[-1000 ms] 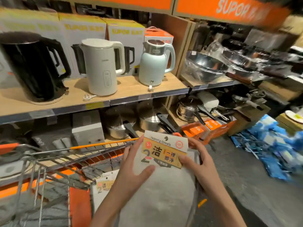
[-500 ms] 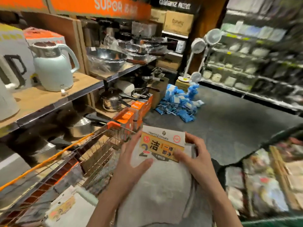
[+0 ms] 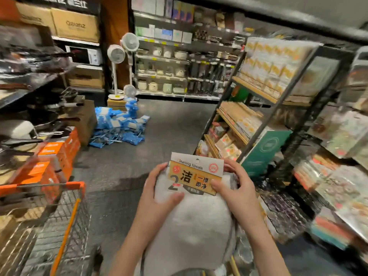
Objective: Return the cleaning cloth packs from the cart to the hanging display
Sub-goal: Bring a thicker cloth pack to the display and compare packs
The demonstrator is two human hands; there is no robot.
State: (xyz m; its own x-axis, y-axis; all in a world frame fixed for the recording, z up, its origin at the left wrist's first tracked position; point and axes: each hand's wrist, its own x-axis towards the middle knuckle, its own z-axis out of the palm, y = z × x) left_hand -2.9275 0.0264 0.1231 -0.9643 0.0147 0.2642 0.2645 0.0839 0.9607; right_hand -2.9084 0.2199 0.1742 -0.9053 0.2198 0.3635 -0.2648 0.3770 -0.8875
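1. Grey fluffy cleaning cloth pack with orange-and-white card header (image 3: 191, 206) held near centre, right of orange wire cart (image 3: 65, 212).
2. Left hand (image 3: 157, 196) and right hand (image 3: 237, 188) curled round pack edges, thumbs on front.
3. Best kept header-up, hang hole clear of thumbs, for hooking onto right-side display.

You have one cleaning cloth pack (image 3: 191, 206) in front of you, carrying one printed header card (image 3: 196, 173). Two hands are on it: one left hand (image 3: 157, 194) and one right hand (image 3: 237, 188). One wire cart (image 3: 65, 222) stands at your left. Three white fans (image 3: 116, 53) stand at the far end of the aisle. One white microwave (image 3: 83, 55) sits on the left shelving, below two brown cartons (image 3: 75, 24). One heap of blue packets (image 3: 117, 126) lies on the floor; the packets in it are too blurred to count.
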